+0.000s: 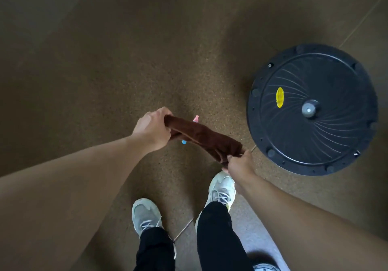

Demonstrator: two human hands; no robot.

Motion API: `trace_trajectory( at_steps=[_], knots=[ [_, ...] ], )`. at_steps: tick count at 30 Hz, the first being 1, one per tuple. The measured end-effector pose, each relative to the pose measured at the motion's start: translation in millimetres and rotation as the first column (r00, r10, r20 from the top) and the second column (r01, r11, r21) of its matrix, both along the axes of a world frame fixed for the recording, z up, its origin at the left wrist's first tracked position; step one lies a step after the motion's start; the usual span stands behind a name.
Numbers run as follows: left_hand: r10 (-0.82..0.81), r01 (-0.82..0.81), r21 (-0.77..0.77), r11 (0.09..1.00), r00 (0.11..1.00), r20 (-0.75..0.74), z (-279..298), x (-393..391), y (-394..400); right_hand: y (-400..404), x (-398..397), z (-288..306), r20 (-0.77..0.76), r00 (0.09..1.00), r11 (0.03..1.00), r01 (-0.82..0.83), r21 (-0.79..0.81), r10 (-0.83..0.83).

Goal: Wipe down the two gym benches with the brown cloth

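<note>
The brown cloth (204, 137) is stretched in the air between both hands, above the speckled brown floor. My left hand (153, 129) grips its upper left end. My right hand (238, 162) pinches its lower right end. A small pink and blue item (195, 118) shows partly from behind the cloth; what it is cannot be told. No gym bench is in view.
A round black balance-trainer base (312, 109) with a yellow sticker lies upside down on the floor at the right. My two light sneakers (221, 188) and dark trousers stand below the hands. Seams cross the rubber floor (84, 71).
</note>
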State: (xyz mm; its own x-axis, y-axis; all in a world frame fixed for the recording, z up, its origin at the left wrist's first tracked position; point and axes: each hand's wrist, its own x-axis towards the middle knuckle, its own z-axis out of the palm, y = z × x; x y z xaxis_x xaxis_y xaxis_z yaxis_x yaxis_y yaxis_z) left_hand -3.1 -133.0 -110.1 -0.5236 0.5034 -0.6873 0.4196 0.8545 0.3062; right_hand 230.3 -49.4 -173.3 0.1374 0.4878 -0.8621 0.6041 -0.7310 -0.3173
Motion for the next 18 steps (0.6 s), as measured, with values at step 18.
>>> trace_trajectory(
  at_steps=[18],
  knots=[
    [0.159,-0.141,-0.121,0.983,0.974,0.158,-44.7,28.4,-5.0,9.1,-2.4,-28.7,-0.099,0.986,0.978,-0.148,-0.150,0.134]
  ],
)
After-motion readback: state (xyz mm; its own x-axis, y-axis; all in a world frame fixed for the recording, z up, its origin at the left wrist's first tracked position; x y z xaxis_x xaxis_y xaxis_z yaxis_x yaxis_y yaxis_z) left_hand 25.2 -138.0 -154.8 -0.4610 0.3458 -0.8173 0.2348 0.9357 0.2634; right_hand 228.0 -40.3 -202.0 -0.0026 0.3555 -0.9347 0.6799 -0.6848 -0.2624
